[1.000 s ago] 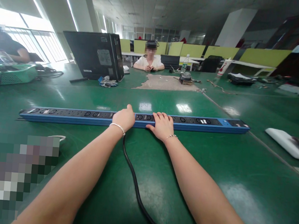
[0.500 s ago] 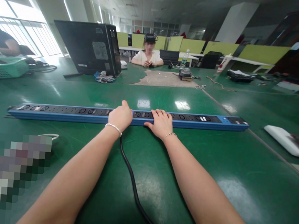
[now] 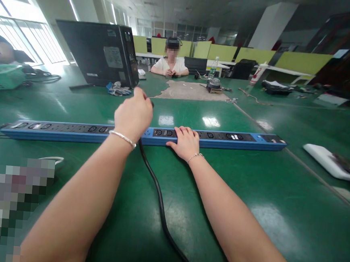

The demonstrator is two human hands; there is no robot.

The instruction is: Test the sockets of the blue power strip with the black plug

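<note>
A long blue power strip point(image 3: 122, 140) with black socket panels lies crosswise on the green table. My right hand point(image 3: 187, 143) rests over its middle, fingers across the top and thumb at the near edge, holding it. Raised above the strip, left of centre, my left hand point(image 3: 134, 115) is closed round the end of a black power cord point(image 3: 161, 202). A small dark end shows past the fingers; the plug itself is mostly hidden. From beneath that hand the cord runs down toward the bottom of the view.
A black computer case point(image 3: 99, 54) and gloves point(image 3: 118, 89) stand back left, near a green basket point(image 3: 6, 77). A white device point(image 3: 331, 161) lies at right; a blurred-out object point(image 3: 15, 193) is at left. Across the table sits a person point(image 3: 170, 64). A bottle point(image 3: 213, 67) stands farther back.
My left hand has risen up off the power strip, the cord's upper end moving with it. My right hand stays on the strip. The view has shifted slightly.
</note>
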